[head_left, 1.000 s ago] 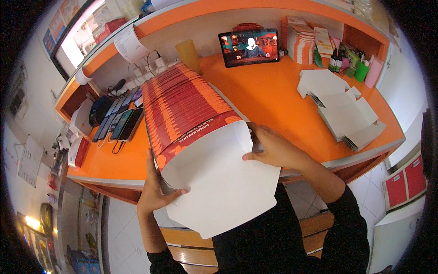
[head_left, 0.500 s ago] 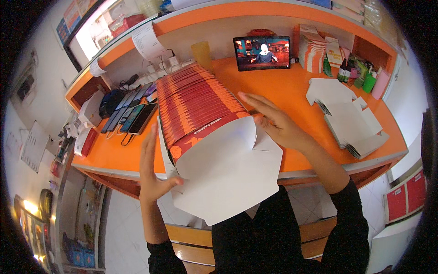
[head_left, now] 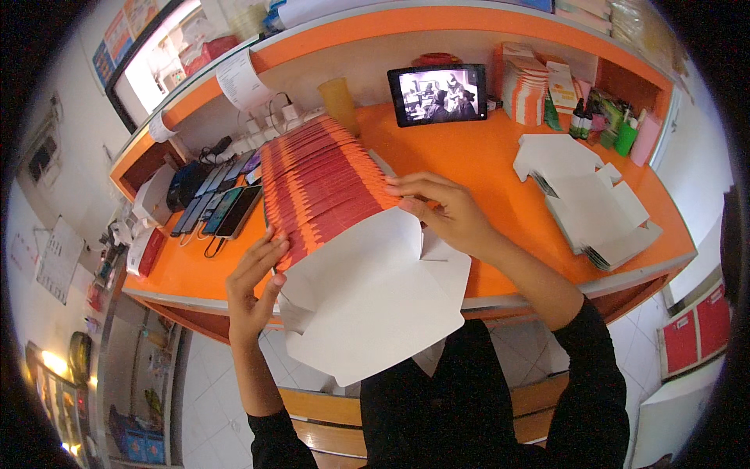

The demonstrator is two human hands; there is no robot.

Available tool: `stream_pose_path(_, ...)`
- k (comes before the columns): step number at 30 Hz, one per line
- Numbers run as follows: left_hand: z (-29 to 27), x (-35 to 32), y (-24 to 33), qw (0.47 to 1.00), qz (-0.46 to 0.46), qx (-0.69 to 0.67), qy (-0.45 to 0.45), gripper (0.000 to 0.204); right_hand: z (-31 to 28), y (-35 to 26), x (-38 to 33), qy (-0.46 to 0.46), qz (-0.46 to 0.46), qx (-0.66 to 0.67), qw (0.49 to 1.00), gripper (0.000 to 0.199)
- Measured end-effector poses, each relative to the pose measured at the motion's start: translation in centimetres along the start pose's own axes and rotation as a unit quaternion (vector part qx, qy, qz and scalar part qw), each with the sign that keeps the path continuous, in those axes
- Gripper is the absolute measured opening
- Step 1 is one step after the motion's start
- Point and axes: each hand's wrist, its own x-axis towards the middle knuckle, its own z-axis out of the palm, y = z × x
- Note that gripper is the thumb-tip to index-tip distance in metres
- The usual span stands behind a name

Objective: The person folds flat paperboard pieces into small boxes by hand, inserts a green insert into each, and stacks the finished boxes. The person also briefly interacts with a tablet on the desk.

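While the fanned stack of flat carton blanks (head_left: pixel 328 184) is lying across the orange counter (head_left: pixel 484 156), both hands are pressing on it. Compared with half a second ago, the left hand (head_left: pixel 254 289) is sitting lower on the stack's left edge, fingers stretched along the printed red-orange sheets, open and flat rather than clasped. The right hand (head_left: pixel 445 211) is now lying palm-down with fingers curled over the stack's right side; whether it is pinching a single sheet I cannot tell. The nearest blank (head_left: pixel 375 305), white side up, is hanging past the counter's front edge toward the person's lap, and is less lifted than before. The tablet (head_left: pixel 437 94) at the back wall is now showing a pale picture where a darker one stood earlier.

Edges and room: the stack's far end is reaching almost to the yellow cup (head_left: pixel 340 102). On its left, a row of phones (head_left: pixel 223 205) is lying just beside it, leaving little room there. On the right, bare counter is lying between the right hand and a pile of white blanks (head_left: pixel 594 203) near the right rim.
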Motion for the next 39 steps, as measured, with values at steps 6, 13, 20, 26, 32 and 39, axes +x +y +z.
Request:
stream_pose_path(6,0.4,0.5,-0.1,1.0,0.0,-0.022,0.0,0.039,-0.7,-0.6,-0.1,0.011,0.022,-0.011,1.0,0.029)
stream_pose_path(13,-0.7,-1.3,-1.7,0.992,-0.024,-0.113,-0.057,0.067,-13.1,-6.0,-10.5,0.002,0.07,-0.501,0.863,0.048)
stream_pose_path(20,0.8,-1.1,-2.0,0.997,-0.003,-0.057,-0.046,0.072,-32.2,-1.5,-22.0,0.268,0.415,-0.601,0.628,0.058)
stream_pose_path(26,1.3,-1.4,0.1,0.996,0.039,0.075,-0.025,0.089,-35.6,1.4,-26.2,0.15,0.447,-0.599,0.648,0.061)
stream_pose_path(32,0.5,-1.3,0.4,0.993,0.015,0.104,-0.059,0.097,-31.7,-0.6,-26.9,0.255,0.43,-0.653,0.569,0.042)
stream_pose_path(39,2.2,-4.2,8.2,0.99,0.017,0.077,0.114,0.1,-30.7,-0.8,-25.3,0.328,0.289,-0.692,0.575,0.023)
